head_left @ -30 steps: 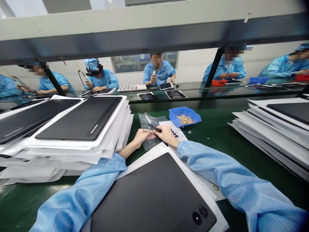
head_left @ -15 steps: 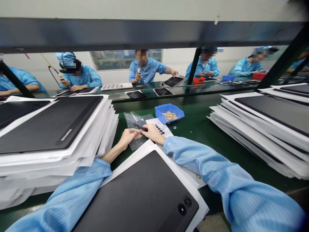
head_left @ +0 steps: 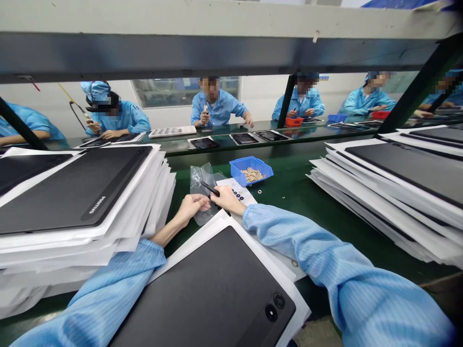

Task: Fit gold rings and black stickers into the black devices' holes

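Note:
My right hand (head_left: 228, 199) is closed on a thin dark pen-like tool (head_left: 209, 188), its tip pointing up and left. Close on its left, my left hand (head_left: 193, 206) has its fingers pressed together; anything between them is too small to make out. Both are over a clear plastic bag (head_left: 201, 177). Beside the right hand lies a white sheet (head_left: 247, 194) with rows of small black rings. A blue tray (head_left: 254, 164) behind it holds small pale pieces. Nearest me, a dark tablet (head_left: 213, 284) with two round camera rings rests on white sheets.
Tall stacks of tablets between white sheets stand at left (head_left: 144, 193) and right (head_left: 376, 202). A shelf (head_left: 217, 53) crosses overhead. Several people in blue work across the bench, with flat devices (head_left: 244, 138) and a red tray (head_left: 294, 122) before them.
The person opposite has put down a flat device, and that hand is now empty. My hands have hardly moved; the bag behind them has shifted shape. The view has moved slightly.

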`<state>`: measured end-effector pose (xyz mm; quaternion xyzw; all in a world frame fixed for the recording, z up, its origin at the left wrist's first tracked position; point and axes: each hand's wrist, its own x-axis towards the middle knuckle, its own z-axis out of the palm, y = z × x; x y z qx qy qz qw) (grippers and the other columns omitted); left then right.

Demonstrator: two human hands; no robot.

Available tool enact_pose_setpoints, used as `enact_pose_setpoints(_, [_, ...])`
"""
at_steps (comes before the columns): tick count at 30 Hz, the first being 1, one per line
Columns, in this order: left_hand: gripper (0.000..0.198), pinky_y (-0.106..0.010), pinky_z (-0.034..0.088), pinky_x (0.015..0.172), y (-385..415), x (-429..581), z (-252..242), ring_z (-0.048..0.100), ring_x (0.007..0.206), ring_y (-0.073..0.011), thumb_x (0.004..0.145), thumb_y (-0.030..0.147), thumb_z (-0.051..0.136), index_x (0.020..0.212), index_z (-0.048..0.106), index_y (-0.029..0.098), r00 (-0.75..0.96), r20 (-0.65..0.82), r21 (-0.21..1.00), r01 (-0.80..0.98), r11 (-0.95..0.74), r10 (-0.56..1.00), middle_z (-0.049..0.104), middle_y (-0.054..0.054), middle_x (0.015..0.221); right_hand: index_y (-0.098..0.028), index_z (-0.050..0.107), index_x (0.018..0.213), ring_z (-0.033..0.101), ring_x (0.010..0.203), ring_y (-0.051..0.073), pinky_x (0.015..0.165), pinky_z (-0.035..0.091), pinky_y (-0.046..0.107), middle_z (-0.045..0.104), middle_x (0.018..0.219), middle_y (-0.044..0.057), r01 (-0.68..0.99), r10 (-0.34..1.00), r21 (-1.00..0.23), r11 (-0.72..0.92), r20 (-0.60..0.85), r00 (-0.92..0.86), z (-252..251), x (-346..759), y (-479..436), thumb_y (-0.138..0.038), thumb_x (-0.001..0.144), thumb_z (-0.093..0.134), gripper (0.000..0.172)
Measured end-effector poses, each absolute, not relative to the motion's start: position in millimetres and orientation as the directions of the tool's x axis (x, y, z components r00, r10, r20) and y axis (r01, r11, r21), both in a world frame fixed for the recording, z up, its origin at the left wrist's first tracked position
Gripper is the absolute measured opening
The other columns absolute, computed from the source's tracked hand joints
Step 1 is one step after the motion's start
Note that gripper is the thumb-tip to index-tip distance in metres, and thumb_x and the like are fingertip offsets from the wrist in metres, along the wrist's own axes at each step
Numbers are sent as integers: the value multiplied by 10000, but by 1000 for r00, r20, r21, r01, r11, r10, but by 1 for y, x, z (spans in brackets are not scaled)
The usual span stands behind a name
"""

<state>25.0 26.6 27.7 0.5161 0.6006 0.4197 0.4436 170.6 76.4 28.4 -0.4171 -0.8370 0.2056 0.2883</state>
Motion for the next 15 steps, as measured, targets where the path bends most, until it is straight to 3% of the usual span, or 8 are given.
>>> enact_pose_setpoints(2, [179,-270,532,635,26,24,28,607,699,-114,913,285,566,942,601,111,-119,-88,945,303,120,989,621,-20,848,-122,615,912,611,753,137,695,521,313,632,869,24,568,836,-629,531,281,-471,29,173,78,-343,905,564,227])
enact_pose_setpoints(5, [217,-286,515,650,26,20,28,588,703,-125,850,268,641,988,552,126,-258,2,909,404,106,966,590,-14,853,-118,601,849,566,616,98,569,487,243,597,751,-9,520,855,-713,470,222,-469,34,179,81,-347,911,551,242])
enact_pose_setpoints(10, [685,-447,405,943,23,12,31,486,1111,-281,576,241,821,1099,381,181,-410,269,826,564,10,872,467,-87,1112,-136,545,637,311,390,41,392,234,201,409,492,-68,413,837,-819,398,140,-529,65,191,74,-220,844,524,224])
enact_pose_setpoints(15, [668,-485,273,1056,17,14,48,353,1237,-320,633,195,724,1176,337,164,-390,407,740,670,-48,826,358,-139,1237,-141,579,553,301,417,44,415,200,220,436,475,-53,388,791,-860,331,29,-611,102,226,18,-197,701,601,160])
